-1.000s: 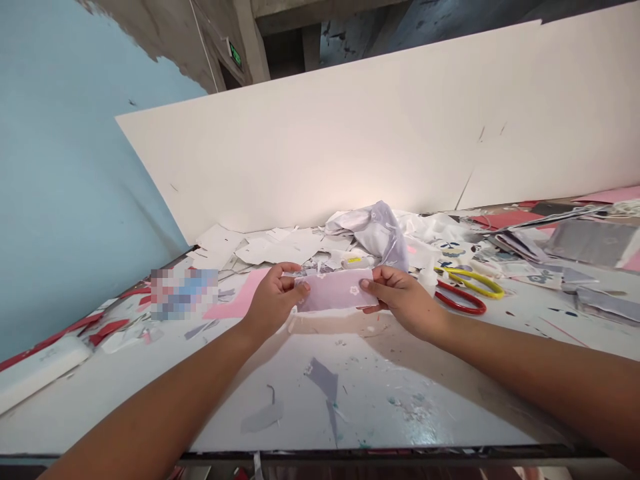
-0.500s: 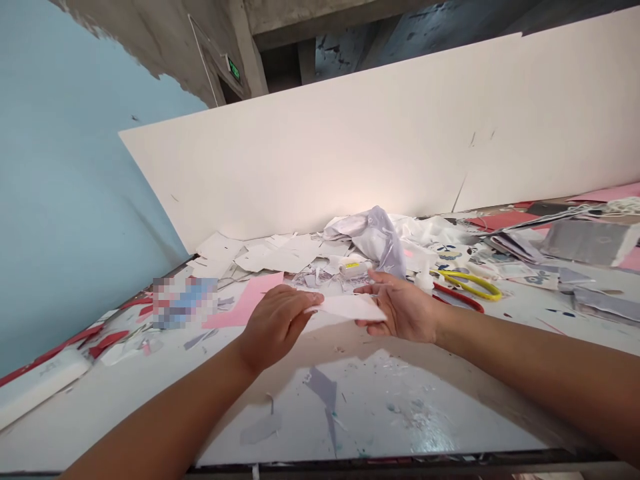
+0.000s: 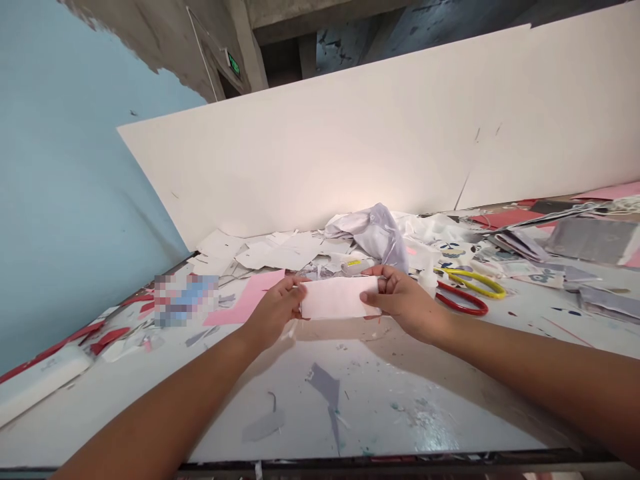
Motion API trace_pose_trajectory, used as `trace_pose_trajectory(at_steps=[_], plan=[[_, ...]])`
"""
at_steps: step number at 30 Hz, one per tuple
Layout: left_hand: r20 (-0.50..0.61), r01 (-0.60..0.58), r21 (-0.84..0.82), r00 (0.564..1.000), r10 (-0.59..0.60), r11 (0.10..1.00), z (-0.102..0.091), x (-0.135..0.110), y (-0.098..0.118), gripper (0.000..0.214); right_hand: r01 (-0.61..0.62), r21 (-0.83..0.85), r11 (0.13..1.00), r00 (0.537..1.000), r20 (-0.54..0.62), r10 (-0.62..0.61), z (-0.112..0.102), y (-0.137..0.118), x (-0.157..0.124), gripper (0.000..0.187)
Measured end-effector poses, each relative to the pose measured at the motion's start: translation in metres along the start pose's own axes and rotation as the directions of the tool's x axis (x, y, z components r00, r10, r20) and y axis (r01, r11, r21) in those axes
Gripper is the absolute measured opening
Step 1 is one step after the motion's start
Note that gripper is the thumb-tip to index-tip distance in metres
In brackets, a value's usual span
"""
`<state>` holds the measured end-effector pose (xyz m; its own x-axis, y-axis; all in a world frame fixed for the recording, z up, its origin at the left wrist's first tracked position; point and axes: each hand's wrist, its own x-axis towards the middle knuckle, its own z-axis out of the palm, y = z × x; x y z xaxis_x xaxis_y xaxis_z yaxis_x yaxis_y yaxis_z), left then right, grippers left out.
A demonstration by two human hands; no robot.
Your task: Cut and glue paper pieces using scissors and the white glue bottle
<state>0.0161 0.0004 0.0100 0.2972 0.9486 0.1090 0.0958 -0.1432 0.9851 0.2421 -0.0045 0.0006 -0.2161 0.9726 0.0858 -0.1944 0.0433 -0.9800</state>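
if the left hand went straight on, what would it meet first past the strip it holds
Probably the small white item with the yellow label, beyond the white strip; depth is unclear, so the left hand might pass above it.

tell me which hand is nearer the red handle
Right. The right hand is just left of the red handle; the left hand is farther left, across the white piece.

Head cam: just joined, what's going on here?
A person's left hand and right hand hold a small, pale, rectangular sheet by its two ends, its plain face toward the camera; whether it's paper or fabric isn't clear. It's over a white tabletop littered with offcuts. Crumpled lavender-and-white cloth lies behind the hands, and red and yellow loop handles sit just beyond the right hand.
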Motion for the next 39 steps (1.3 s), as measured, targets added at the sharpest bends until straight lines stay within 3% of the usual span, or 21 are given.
trace_pose_trajectory(at_steps=[4,9,18,39], plan=[[-0.086,-0.004,0.144,0.996,0.016,0.99,0.0,0.0,0.0,0.039,0.03,-0.059,0.998,0.999,-0.036,-0.032,0.0,-0.001,0.001,0.032],[-0.156,-0.015,0.192,0.987,0.045,0.981,0.002,0.0,0.002,0.028,0.053,-0.088,0.995,0.997,-0.052,-0.058,0.001,-0.001,0.003,0.023],[-0.131,-0.008,0.182,0.991,0.032,0.983,0.003,-0.001,0.001,0.026,0.023,-0.218,0.976,0.998,-0.052,-0.035,-0.002,0.005,0.001,0.028],[-0.159,-0.012,0.298,0.985,0.062,0.954,0.007,-0.005,0.01,0.025,0.018,-0.163,0.986,0.993,-0.116,-0.038,0.001,0.006,0.002,0.032]])
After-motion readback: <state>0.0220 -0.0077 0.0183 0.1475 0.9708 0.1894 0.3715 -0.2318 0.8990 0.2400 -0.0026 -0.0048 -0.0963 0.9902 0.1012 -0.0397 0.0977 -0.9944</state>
